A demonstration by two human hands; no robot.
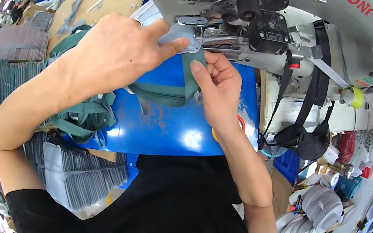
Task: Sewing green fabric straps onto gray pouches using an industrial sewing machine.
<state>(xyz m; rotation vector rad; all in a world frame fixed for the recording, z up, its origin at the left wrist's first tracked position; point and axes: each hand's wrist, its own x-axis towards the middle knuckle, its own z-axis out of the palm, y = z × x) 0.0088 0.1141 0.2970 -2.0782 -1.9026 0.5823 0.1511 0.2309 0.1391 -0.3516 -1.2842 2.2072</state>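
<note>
My left hand (118,51) lies over a green fabric piece (171,91) and pinches a pale grey part (177,41) at its top edge with thumb and forefinger, right under the head of a grey sewing machine (241,22). From the right, my right hand (218,87) grips the green strap edge of the same piece. The work rests on a blue table top (169,128). The needle area is hidden behind my fingers.
A heap of green straps and fabric (85,117) sits at the table's left. Stacks of grey flat pieces (78,172) stand lower left. Black straps (317,84) hang off the machine. Rolls of tape and small tools (324,208) crowd the right side.
</note>
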